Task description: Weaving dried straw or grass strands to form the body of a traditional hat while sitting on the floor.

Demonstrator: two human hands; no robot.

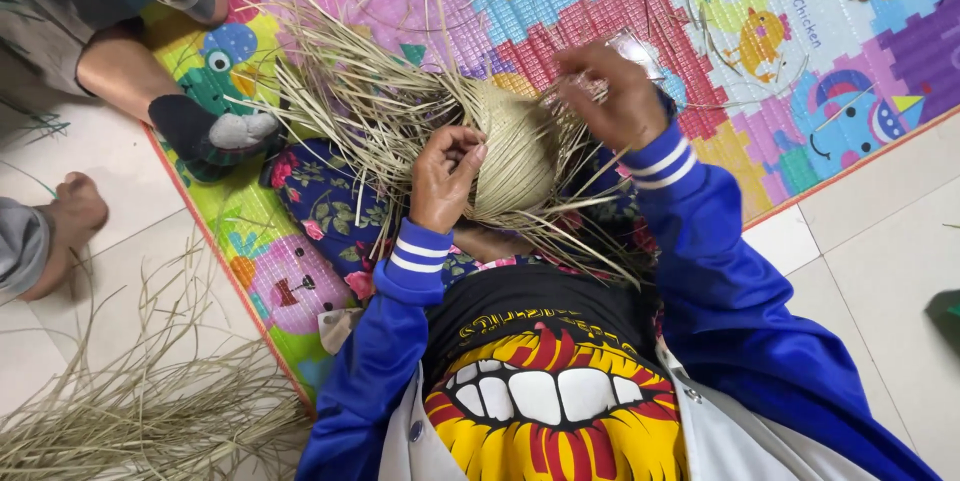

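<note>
**Weaving a straw dome in my lap**

Resting on my knees, the woven dome is lying between my hands. My left hand is pinching strands at its nine o'clock side; my right hand is gripping a strand at two o'clock. Loose strands are fanning toward ten o'clock, over the play mat, where open room lies.

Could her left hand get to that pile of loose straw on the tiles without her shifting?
Probably yes, with a stretch. The left hand rests on the woven dome, while the straw pile lies lower left with nothing between them.
</note>
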